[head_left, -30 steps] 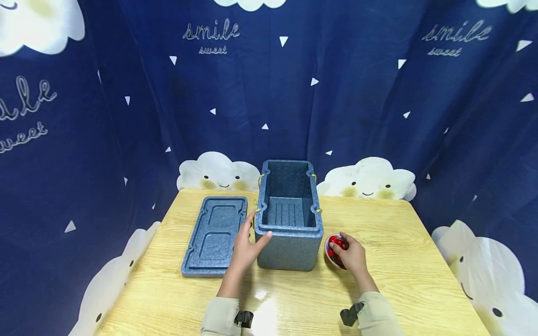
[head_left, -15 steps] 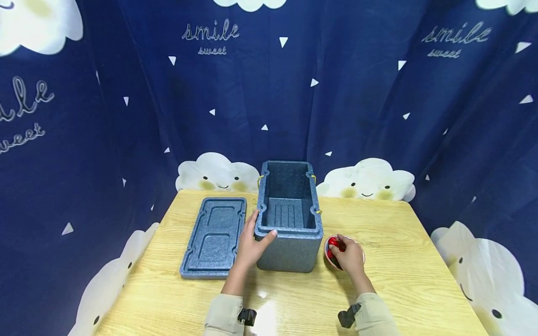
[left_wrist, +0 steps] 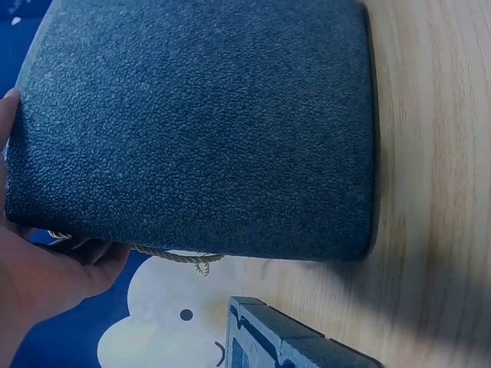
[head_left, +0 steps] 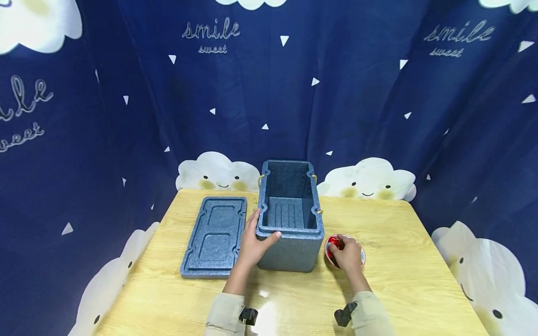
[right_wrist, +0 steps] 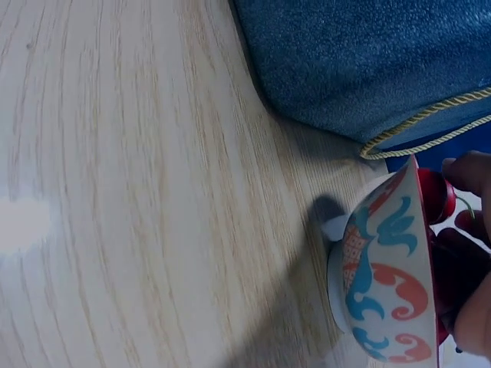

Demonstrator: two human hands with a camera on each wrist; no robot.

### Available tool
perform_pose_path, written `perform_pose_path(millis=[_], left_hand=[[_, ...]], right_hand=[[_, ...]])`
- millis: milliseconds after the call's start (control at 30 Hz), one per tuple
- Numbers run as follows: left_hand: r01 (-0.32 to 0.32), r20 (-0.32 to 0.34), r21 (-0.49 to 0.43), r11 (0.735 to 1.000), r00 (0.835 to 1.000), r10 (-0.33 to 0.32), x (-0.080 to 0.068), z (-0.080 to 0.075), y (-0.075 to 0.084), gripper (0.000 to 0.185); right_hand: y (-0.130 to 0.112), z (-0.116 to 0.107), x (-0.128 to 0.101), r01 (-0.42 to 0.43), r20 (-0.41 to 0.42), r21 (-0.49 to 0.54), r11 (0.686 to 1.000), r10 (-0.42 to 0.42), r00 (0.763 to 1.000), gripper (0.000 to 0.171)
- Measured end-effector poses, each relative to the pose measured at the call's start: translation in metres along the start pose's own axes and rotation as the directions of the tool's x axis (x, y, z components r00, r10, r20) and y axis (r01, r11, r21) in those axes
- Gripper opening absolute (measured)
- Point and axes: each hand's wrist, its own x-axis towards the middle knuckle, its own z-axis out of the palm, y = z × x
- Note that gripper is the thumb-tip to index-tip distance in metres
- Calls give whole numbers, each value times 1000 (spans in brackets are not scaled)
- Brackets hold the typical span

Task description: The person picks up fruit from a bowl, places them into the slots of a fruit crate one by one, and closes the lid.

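Left hand (head_left: 252, 245) grips near-left corner of open foam box (head_left: 290, 233), thumb over rim, fingers along side. Box stands mid-counter (head_left: 412, 275), lid (head_left: 215, 235) flat just left of it. Right hand (head_left: 346, 254) reaches into patterned bowl (right_wrist: 383, 291) right of box, fingers curled round red fruit (head_left: 334, 241).

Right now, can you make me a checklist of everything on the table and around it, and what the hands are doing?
Surface: wooden table, pale grain, a shiny glare spot near the front edge.
Job's things: open blue foam box, nothing seen inside; patterned bowl of red fruit just to its right.
Clutter: box lid lying flat left of the box.
Grips: left hand holds the box's near-left corner; right hand reaches into the bowl, fingers on the fruit.
Cables: nothing seen; only a yellow cord handle on the box.
Surroundings: dark blue cloud curtain.
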Motion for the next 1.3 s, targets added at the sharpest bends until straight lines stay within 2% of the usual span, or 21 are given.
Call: perform_pose_path(millis=[233, 433, 667, 867, 1033, 1300], left_hand=[[11, 10, -40, 999, 1000, -11, -1, 0, 3, 91], [-15, -15, -70, 997, 1000, 14, -2, 3, -4, 89], [-10, -31, -72, 997, 999, 7, -2, 6, -5, 86], [33, 0, -85, 996, 999, -34, -7, 4, 5, 88], [48, 21, -99, 994, 999, -47, -7, 3, 3, 87], [52, 48, -134, 990, 998, -46, -6, 1, 1, 87]], right_hand=[[-4, 4, 2, -77, -42, -59, 995, 74, 996, 41], [-10, 6, 0, -141, -71, -76, 987, 136, 988, 34], [-15, 5, 1, -138, -77, -90, 986, 131, 988, 33], [-12, 2, -3, -144, -96, -13, 989, 142, 985, 33], [-14, -6, -6, -117, -127, 68, 991, 125, 984, 32], [-21, -20, -7, -146, -140, 212, 966, 178, 974, 33]])
